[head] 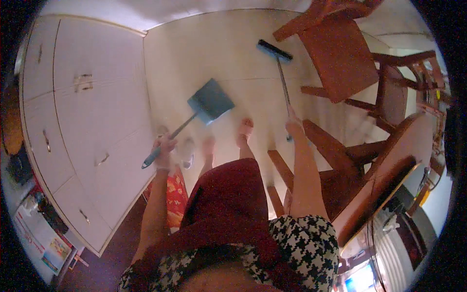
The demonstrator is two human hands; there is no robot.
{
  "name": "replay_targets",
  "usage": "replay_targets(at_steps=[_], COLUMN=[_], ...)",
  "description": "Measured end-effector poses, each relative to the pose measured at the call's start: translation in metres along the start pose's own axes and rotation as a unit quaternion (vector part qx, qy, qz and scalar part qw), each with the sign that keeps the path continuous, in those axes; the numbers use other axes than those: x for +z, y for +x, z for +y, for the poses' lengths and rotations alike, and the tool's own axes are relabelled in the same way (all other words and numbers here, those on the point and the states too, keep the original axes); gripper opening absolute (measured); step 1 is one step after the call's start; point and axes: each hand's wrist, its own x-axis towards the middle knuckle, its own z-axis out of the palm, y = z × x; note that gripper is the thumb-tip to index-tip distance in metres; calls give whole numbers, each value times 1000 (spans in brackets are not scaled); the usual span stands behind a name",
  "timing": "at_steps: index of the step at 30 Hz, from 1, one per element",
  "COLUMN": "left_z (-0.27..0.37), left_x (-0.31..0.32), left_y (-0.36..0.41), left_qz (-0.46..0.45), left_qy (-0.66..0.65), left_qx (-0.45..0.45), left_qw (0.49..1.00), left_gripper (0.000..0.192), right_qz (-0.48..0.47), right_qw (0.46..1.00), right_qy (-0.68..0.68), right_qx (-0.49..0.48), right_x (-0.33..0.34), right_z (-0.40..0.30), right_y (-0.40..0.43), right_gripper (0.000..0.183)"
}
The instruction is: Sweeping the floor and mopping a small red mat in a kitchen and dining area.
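Note:
My left hand (165,145) grips the handle of a teal long-handled dustpan (211,101), whose pan is down at the pale floor, in front of my feet. In my right hand (294,125) is the stick of a broom (282,78). Its wide head (274,50), dark along the top with blue bristles, lies farther out, to the right of the dustpan and close to a wooden chair. A gap of bare floor separates the broom head from the pan. Whether any dirt lies on the pan is too blurred to tell.
White cabinets (98,106) with metal handles line the left side. Brown wooden chairs (339,58) and a round-edged wooden table (394,160) crowd the right. Near my left foot are grey-white slippers (188,153) and a red patterned cloth (176,197). A white wall closes off the far side.

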Motion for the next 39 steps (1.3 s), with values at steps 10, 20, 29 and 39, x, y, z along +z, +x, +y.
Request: replay_targets(at_steps=[10, 20, 29, 39], left_z=[-51, 1, 55, 120], left_x=[0, 51, -39, -64], left_y=[46, 11, 80, 120], left_qz=[-165, -45, -96, 0], left_qy=[184, 149, 199, -91], left_qx=[90, -49, 58, -193], left_qw=[965, 987, 974, 977], left_gripper=[16, 33, 28, 16], right_qz=[-66, 15, -26, -175], right_qw=[990, 978, 995, 884], right_qy=[-121, -180, 5, -430], right_qx=[35, -102, 93, -54], right_x=[-77, -156, -145, -75], right_z=[-39, -286, -247, -461], right_y=[-83, 168, 14, -26], right_gripper=[55, 45, 41, 50])
